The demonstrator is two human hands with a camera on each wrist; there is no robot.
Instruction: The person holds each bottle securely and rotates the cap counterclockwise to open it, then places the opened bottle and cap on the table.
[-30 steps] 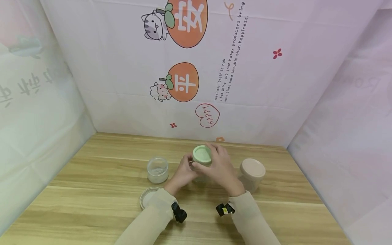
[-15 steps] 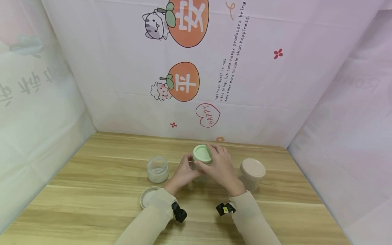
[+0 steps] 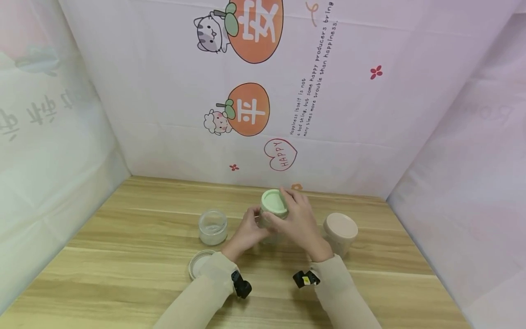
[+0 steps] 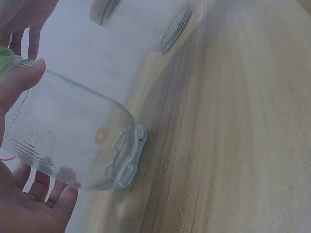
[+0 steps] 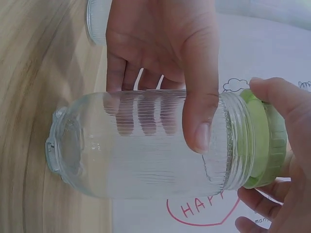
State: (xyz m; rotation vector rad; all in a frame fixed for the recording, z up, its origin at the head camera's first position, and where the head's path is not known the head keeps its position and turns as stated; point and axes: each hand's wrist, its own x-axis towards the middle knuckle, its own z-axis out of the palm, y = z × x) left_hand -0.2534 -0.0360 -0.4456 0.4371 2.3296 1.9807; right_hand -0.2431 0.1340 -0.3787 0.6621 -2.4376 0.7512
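Observation:
A clear ribbed glass jar (image 5: 141, 165) stands upright in the middle of the wooden table. My left hand (image 3: 248, 232) grips its body, the thumb on the near side and fingers behind. On top, my right hand (image 3: 300, 221) holds the green lid (image 3: 274, 201) by its rim between thumb and fingers. The right wrist view has the lid sitting at a slant on the jar's threaded mouth, with threads bare below it. In the head view, the hands cover most of the glass. The jar looks empty.
Left of the hands stands a small lidless glass jar (image 3: 213, 227). A round whitish lid (image 3: 200, 264) lies before it, partly under the left sleeve. To the right is a jar with a pinkish-beige lid (image 3: 341, 225). Printed cloth walls surround the wooden table (image 3: 123, 274).
The green lid and my right hand have risen slightly and shifted a little right, and the lid tilts more. My left hand stays round the jar. The view has shifted slightly.

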